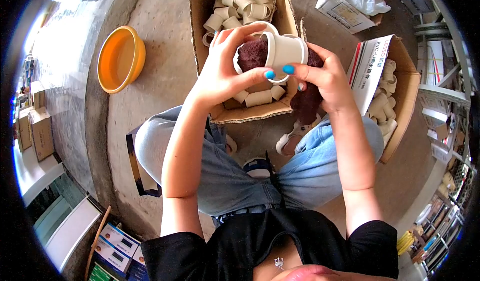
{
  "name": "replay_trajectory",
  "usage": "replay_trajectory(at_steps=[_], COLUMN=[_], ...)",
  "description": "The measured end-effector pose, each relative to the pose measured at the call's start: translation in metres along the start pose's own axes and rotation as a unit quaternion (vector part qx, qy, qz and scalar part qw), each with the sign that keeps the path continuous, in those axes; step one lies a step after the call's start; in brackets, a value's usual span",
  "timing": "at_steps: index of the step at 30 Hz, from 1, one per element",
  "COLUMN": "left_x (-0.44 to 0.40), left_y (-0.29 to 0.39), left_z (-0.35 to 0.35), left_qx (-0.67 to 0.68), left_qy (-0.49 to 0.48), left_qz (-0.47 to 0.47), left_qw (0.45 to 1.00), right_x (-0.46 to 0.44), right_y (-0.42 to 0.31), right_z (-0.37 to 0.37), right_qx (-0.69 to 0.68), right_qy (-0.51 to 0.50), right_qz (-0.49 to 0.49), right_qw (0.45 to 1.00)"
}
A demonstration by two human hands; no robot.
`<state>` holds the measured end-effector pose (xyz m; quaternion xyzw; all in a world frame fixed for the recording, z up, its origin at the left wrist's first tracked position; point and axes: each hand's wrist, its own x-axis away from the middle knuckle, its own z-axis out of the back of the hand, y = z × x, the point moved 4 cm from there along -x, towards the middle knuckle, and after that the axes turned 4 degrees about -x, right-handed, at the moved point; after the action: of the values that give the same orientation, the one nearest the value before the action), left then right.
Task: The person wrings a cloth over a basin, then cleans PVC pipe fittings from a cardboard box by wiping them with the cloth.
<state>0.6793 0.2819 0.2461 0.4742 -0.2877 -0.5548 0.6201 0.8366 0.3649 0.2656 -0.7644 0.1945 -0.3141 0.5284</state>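
A cream-white plastic pipe fitting (286,51) is held up in front of me between both hands, over the near part of an open cardboard box (252,117). My left hand (227,63) grips its left side, thumb on the near face. Dark maroon cloth (306,103) is bunched in the fitting's left opening and hangs down under my right hand (325,76). That hand closes on the fitting's right side, with cloth against its fingers. Behind, many similar fittings (244,2) fill the far part of the box; several lie in its near part.
An orange basin (121,59) stands on the concrete floor at left. A second carton (406,93) with fittings sits at right, its printed flap up. Farther back is a white box (345,13) with a plastic bag. Metal shelving (445,92) lines the right edge.
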Motion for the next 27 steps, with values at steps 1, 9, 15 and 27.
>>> replay_trajectory(at_steps=[1, 9, 15, 27], left_x=[0.001, 0.001, 0.003, 0.005], left_y=[-0.003, -0.008, -0.013, -0.014], left_z=[-0.001, -0.006, -0.007, 0.015], left_qx=[0.029, 0.086, 0.132, 0.064], left_qy=[0.002, 0.011, 0.061, 0.243], left_qz=[0.035, 0.206, 0.229, 0.162], left_qw=[0.999, 0.975, 0.962, 0.954], right_x=[-0.003, -0.004, -0.003, -0.005], right_y=[0.005, 0.019, 0.025, 0.030], right_z=[0.003, 0.001, 0.000, 0.001], right_qx=[-0.007, -0.185, -0.208, -0.210], right_qy=[-0.019, -0.035, -0.020, -0.006], right_qz=[-0.007, -0.122, -0.129, -0.130], right_qw=[1.000, 0.974, 0.969, 0.969])
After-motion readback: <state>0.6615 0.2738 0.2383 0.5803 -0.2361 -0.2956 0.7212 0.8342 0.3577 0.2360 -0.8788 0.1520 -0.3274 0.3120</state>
